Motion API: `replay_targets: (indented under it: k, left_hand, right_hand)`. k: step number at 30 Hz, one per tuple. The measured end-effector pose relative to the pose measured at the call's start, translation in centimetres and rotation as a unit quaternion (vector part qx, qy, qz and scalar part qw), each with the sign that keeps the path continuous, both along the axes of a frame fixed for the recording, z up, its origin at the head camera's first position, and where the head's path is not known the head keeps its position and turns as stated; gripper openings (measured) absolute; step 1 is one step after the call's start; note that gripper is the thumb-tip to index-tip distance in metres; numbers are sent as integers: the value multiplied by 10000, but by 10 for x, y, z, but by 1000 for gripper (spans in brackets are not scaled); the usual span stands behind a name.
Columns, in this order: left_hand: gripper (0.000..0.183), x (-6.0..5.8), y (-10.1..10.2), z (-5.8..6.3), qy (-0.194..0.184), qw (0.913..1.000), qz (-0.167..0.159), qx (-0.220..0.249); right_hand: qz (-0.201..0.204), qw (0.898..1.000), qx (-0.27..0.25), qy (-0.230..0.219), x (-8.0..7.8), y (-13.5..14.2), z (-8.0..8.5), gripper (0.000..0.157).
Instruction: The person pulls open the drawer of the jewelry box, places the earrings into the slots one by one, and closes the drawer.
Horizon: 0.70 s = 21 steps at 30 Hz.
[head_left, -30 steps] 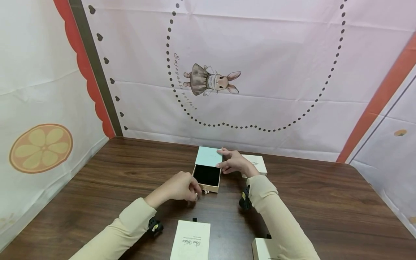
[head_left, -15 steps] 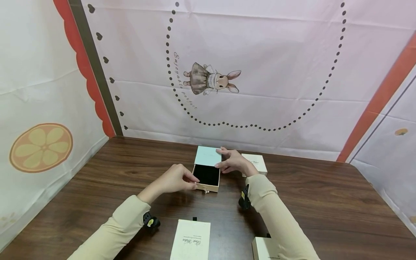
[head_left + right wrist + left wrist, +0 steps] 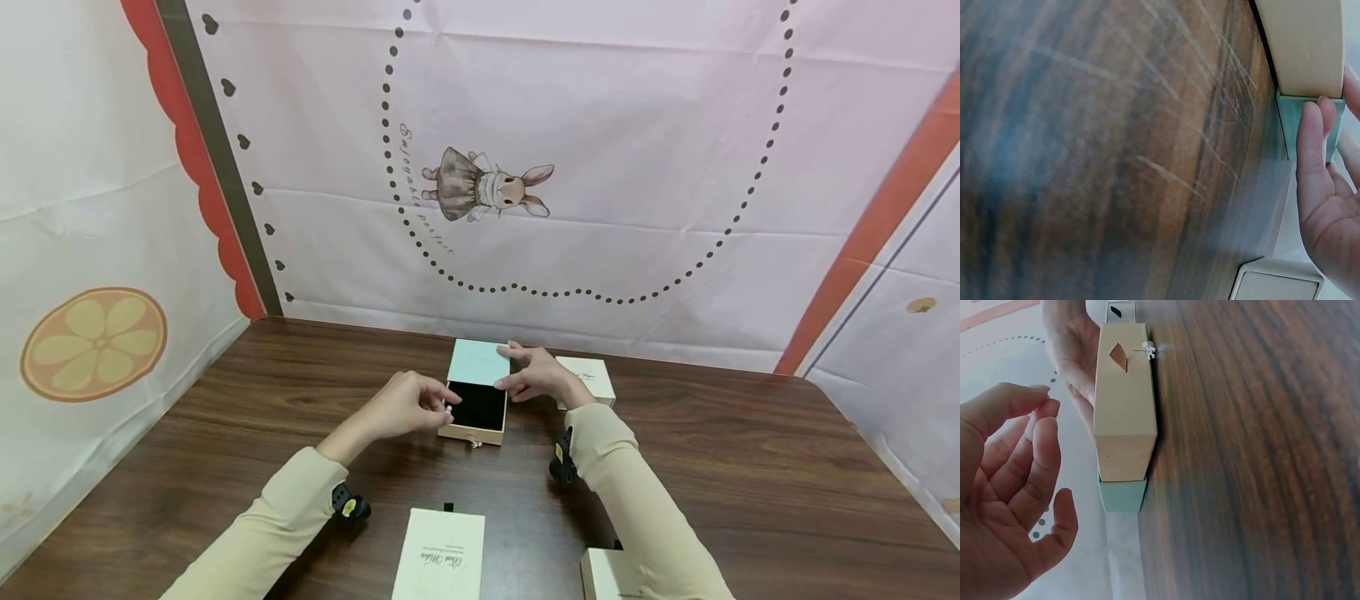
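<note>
A drawer-style gift box has a pale blue sleeve and a pulled-out cream drawer lined in black. My left hand hovers at the drawer's left side, thumb and index fingertips pinching a tiny white bead-like earring. That earring is too small to make out in the left wrist view. Against the drawer front lies another small pearly earring, on the table. With its fingers on the sleeve's right side and edge, my right hand holds the box. The right wrist view shows those fingers against the blue sleeve.
Behind my right hand stands a small cream box. A larger cream box with a black tab lies at the front, and another cream box is partly covered by my right sleeve. A printed cloth hangs behind the wooden table.
My left hand has risen from in front of the drawer to its left upper side, bringing the tiny white earring along. The right hand has stayed on the blue sleeve.
</note>
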<state>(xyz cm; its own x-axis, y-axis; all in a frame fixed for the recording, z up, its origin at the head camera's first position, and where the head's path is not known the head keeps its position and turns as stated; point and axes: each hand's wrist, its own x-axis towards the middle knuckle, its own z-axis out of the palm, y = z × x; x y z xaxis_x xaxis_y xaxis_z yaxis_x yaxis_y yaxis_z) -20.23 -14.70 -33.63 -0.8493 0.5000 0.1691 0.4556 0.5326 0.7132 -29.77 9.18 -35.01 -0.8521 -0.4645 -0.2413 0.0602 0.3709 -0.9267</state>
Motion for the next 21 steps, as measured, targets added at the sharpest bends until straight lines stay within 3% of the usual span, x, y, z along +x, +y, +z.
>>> replay_targets:
  k: [6, 14, 21]
  left_hand:
    - [10, -4, 0, -2, 16, 9998, 181, 25]
    - [18, -11, 0, -3, -171, 9994, 300, 90]
    - [14, -19, 2, -5, -261, 9990, 345, 57]
  right_hand:
    - [43, 10000, -11, 36, 1, 1, 0, 71]
    - [8, 10000, -6, 21, 2, 0, 1, 71]
    - [4, 10000, 20, 27, -1, -1, 2, 70]
